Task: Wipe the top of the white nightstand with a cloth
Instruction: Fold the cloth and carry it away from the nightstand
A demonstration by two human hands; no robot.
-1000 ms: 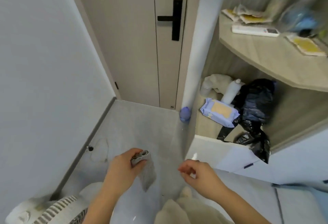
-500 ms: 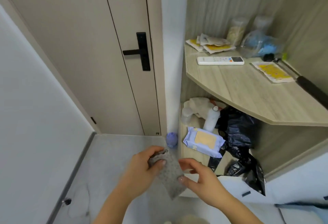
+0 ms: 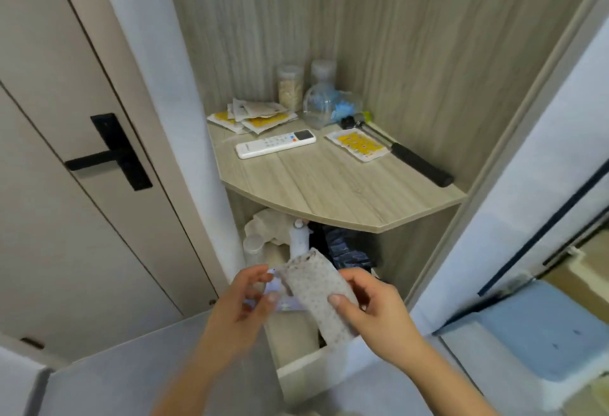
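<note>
The grey speckled folded cloth (image 3: pixel 321 297) hangs in the air between both hands, over the white nightstand (image 3: pixel 306 372). It looks light, limp and slightly nubbly, best taken by its edges. The right hand (image 3: pixel 372 308) pinches its right edge; the left hand (image 3: pixel 247 300) seems only to brush it, fingers loose, in front of the curved pale wood-grain shelf (image 3: pixel 329 184)

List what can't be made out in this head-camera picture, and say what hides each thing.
- Lower shelf contents: the wooden shelf above, the cloth and both hands cover most of them; only a white bottle and a dark bag peek out.
- Left hand: whether it grips the cloth is unclear; the right hand pinches it.
- Remote buttons: too small to read.
- Blue bin: cut off by the right edge.
</note>
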